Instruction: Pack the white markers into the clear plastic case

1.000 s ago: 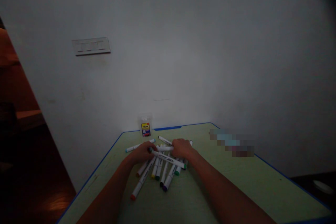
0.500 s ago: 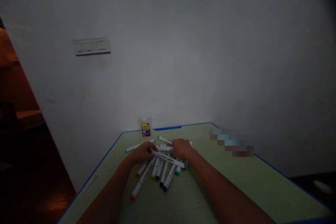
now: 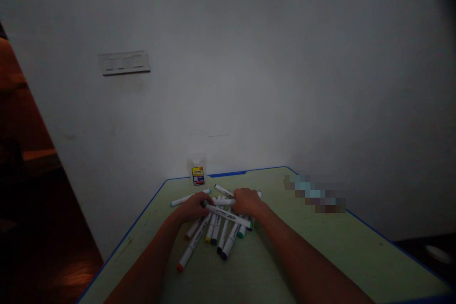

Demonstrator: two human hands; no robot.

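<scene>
Several white markers with coloured caps (image 3: 217,230) lie in a loose pile on a green table with a blue rim (image 3: 320,256). My left hand (image 3: 192,206) rests on the pile's left side, fingers curled around a dark-capped marker end (image 3: 204,204). My right hand (image 3: 247,201) lies curled on the pile's right side, over a white marker (image 3: 225,202) that runs between both hands. A long marker with black print (image 3: 230,217) slants across the pile just below the hands.
A small clear box with a yellow label (image 3: 197,171) stands at the table's far edge against the white wall. A lone light-blue-capped marker (image 3: 185,198) lies left of the hands. A switch plate (image 3: 124,62) is on the wall. A dark floor drops away on the left.
</scene>
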